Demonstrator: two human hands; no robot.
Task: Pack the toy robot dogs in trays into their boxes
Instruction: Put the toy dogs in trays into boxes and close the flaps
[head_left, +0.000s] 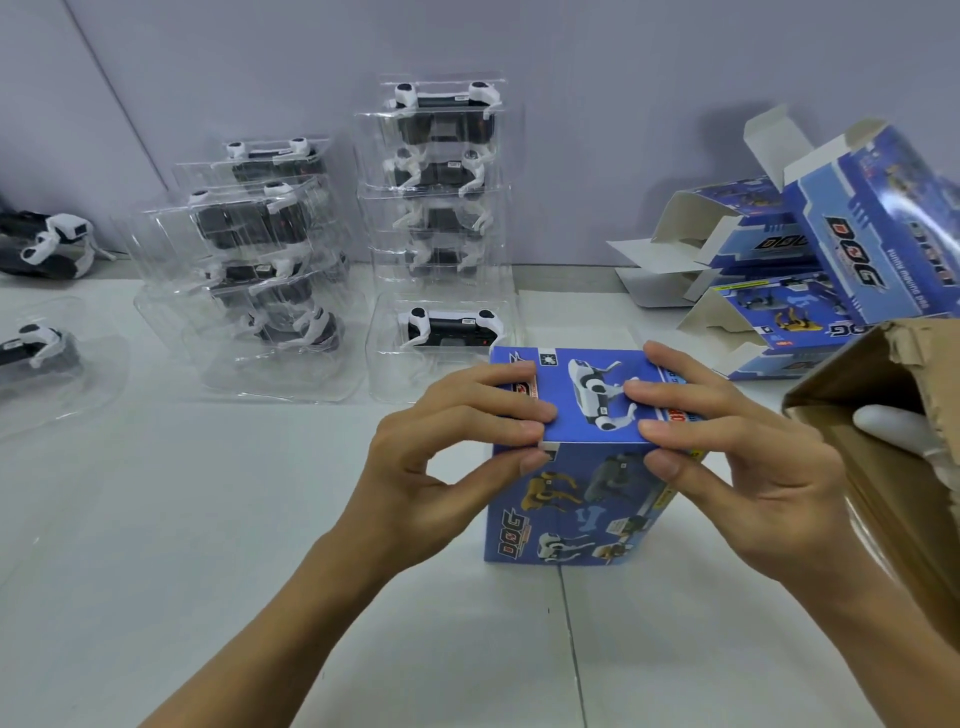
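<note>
A blue toy dog box (576, 499) stands upright on the white table in front of me, its top flap folded down flat. My left hand (441, 447) pinches the flap's left front corner, fingers on top and thumb below the edge. My right hand (727, 436) pinches the right front corner the same way. Behind the box, a clear tray holding a black and white robot dog (449, 332) lies on the table. Two stacks of such filled trays stand further back, one at the centre (441, 176) and one to its left (260, 249).
Several empty blue boxes (810, 249) with open flaps are piled at the back right. A brown cardboard carton (893, 431) lies open at the right edge, something white inside it. Loose robot dogs (52, 244) and a tray (41, 358) lie at the far left.
</note>
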